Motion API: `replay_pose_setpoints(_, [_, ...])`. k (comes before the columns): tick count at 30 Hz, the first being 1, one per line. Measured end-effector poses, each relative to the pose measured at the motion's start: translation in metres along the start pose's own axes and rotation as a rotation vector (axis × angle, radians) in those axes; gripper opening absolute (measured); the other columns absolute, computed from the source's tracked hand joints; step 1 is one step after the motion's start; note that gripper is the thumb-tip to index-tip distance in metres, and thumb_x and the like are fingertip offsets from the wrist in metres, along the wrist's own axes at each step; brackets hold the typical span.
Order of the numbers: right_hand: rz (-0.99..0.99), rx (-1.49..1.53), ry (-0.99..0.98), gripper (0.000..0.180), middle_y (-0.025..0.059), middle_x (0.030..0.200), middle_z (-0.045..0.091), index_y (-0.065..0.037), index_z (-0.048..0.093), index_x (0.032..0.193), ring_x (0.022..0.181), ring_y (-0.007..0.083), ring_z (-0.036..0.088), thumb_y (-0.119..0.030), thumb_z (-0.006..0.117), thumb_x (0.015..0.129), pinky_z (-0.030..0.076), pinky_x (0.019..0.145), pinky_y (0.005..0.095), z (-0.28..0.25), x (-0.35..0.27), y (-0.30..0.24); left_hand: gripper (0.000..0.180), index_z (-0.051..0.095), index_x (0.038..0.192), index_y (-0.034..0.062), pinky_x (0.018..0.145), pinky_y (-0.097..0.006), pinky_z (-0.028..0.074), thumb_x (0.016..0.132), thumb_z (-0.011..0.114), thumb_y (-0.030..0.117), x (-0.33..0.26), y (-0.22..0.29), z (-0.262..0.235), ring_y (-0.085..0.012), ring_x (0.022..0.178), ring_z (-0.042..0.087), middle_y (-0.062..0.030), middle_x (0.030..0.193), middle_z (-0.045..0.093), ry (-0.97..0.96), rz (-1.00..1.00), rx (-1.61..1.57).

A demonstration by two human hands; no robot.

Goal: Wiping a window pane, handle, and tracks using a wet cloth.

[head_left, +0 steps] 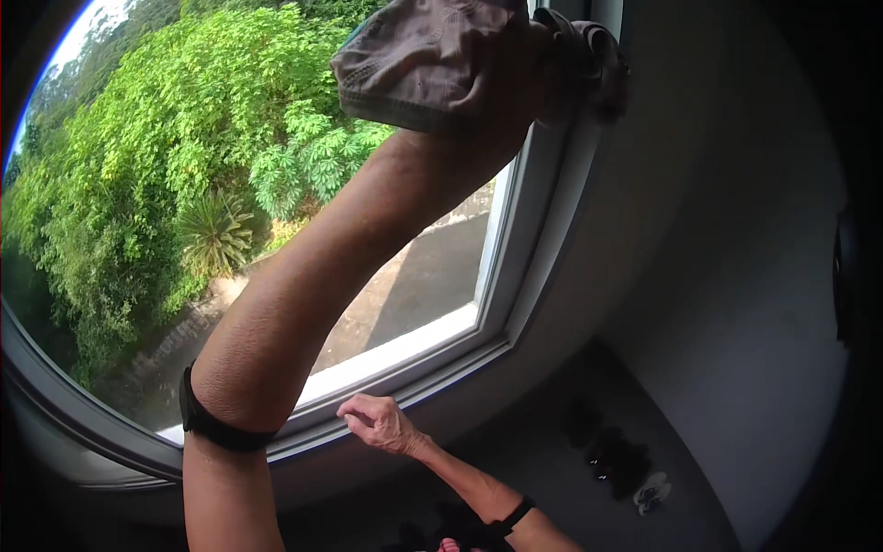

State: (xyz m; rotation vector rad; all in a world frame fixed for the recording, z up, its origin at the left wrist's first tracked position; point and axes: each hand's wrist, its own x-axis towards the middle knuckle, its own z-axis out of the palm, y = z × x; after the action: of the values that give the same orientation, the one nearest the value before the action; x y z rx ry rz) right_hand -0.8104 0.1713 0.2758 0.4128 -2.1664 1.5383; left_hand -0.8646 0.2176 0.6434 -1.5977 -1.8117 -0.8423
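1. Left hand (pixel 515 69) raised high, at top right corner of the window pane (pixel 230 184), mostly hidden under a grey-brown cloth (pixel 432 60); grip clenched on the cloth, bunched, pressed flat against the glass near the frame, likely so it wipes with full contact.
2. Left forearm stretched up diagonally from lower edge, elbow nearly straight, black band (pixel 221 425) around arm near lower part of the window.
3. Right hand (pixel 377 423) low, resting on the white window frame (pixel 515 267) at its bottom rail, just below the glass; fingers curled loosely on the rail edge, nothing held. Probably bracing the body during the upward reach.
4. Right wrist bent, forearm entering from lower edge, black wristband (pixel 517 511) on it.
5. Beyond the window: green trees, paved ground below.
6. Right of the window: plain grey wall (pixel 736 276); below it a dark floor with dark shoes (pixel 618 457) and a pale pair of sandals (pixel 651 492), well apart from the window.
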Motion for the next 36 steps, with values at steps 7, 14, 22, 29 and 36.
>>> replay_pose_setpoints(7, [-0.112,-0.082,-0.012,0.009,0.0113,0.081,0.063,-0.004,0.060,0.092,0.068,0.0273,0.064,-0.004,0.059,0.083,0.051,0.060,0.0338,0.002,-0.022,-0.006,0.021,0.051,0.099,0.0065,0.072,-0.041,0.041,0.080,0.059,0.012,-0.080,-0.017,0.070,-0.0276,0.085,0.052,-0.0104,0.091,0.052,0.211,0.210,0.314])
replay_pose_setpoints(14, [0.223,-0.070,-0.325,0.014,0.0106,0.086,0.066,-0.004,0.065,0.094,0.069,0.0248,0.064,-0.014,0.058,0.086,0.051,0.063,0.0341,-0.043,-0.150,0.044,0.053,0.045,0.122,0.0049,0.079,-0.046,0.042,0.077,0.067,0.023,-0.143,-0.019,0.112,-0.0347,0.097,0.051,-0.0133,0.105,0.054,0.072,0.053,0.422])
replay_pose_setpoints(22, [0.941,-0.420,-0.463,0.028,0.0082,0.088,0.071,-0.012,0.071,0.096,0.084,0.0172,0.068,-0.033,0.061,0.082,0.052,0.078,0.0299,-0.141,-0.389,0.178,0.053,0.049,0.126,0.0072,0.079,-0.045,0.046,0.082,0.065,0.032,-0.249,-0.020,0.167,-0.0308,0.100,0.055,-0.0132,0.112,0.055,-0.219,-0.085,0.359])
replay_pose_setpoints(29, [1.378,-0.571,-0.268,0.026,0.0096,0.088,0.069,-0.008,0.069,0.098,0.079,0.0196,0.066,-0.026,0.055,0.086,0.053,0.075,0.0310,-0.223,-0.468,0.234,0.034,0.055,0.108,0.0164,0.080,-0.044,0.048,0.074,0.062,0.019,-0.202,-0.013,0.085,-0.0300,0.099,0.052,-0.0087,0.106,0.049,-0.225,0.113,0.306])
replay_pose_setpoints(36, [1.302,-0.534,-0.170,0.022,0.0115,0.085,0.068,-0.007,0.068,0.097,0.078,0.0229,0.066,-0.020,0.055,0.084,0.053,0.074,0.0339,-0.190,-0.445,0.235,0.029,0.058,0.100,0.0108,0.069,-0.032,0.054,0.075,0.073,0.012,0.019,-0.038,-0.108,-0.0201,0.084,0.057,-0.0062,0.090,0.052,0.243,0.573,0.885])
